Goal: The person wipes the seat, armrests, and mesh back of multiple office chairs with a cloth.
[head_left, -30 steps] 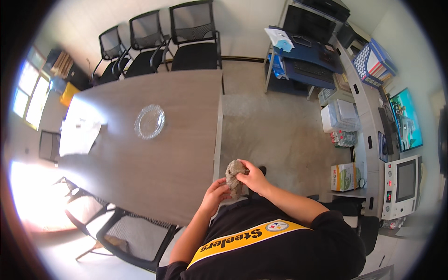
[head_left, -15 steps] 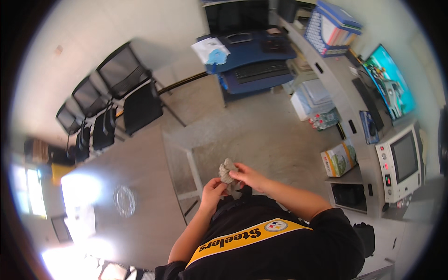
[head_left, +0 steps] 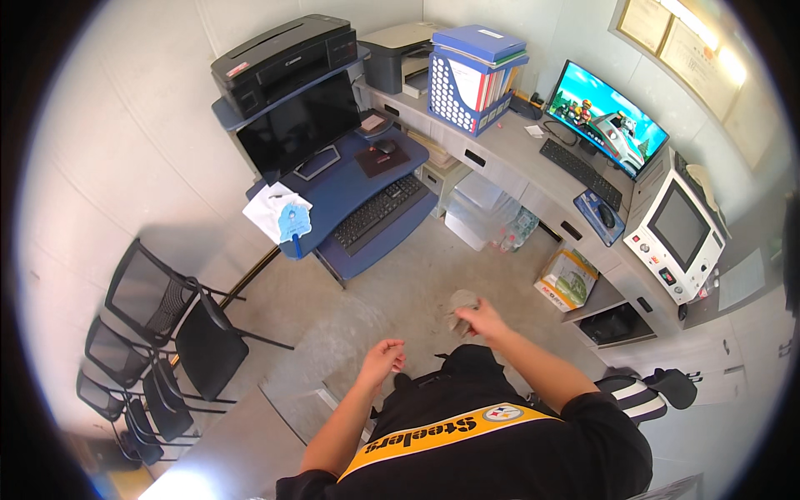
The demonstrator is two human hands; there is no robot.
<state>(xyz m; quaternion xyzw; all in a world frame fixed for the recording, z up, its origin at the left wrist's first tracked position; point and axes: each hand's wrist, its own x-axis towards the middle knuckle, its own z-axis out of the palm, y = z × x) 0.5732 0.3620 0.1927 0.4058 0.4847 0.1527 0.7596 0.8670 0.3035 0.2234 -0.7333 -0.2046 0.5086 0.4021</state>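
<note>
A crumpled grey-beige cloth [head_left: 461, 305] hangs from my right hand [head_left: 482, 319], whose fingers are closed on its near edge. It is held in front of my body, above the concrete floor. To the left, my left hand [head_left: 383, 361] is apart from the cloth. Its fingers are loosely bent and spread a little, with nothing visible in them.
Black mesh chairs [head_left: 212, 348] line the left wall, near a table corner [head_left: 242, 437]. Ahead stands a blue computer desk [head_left: 392, 179] with a printer [head_left: 287, 62]. Along the right, a grey counter [head_left: 533, 171] carries a binder box, a lit monitor and a white machine [head_left: 679, 229]. A striped seat [head_left: 633, 396] sits close at right.
My view has swung toward the right, bringing the printers into sight and most of the table out of it. My left hand has let go of the cloth; the right hand has carried it away.
</note>
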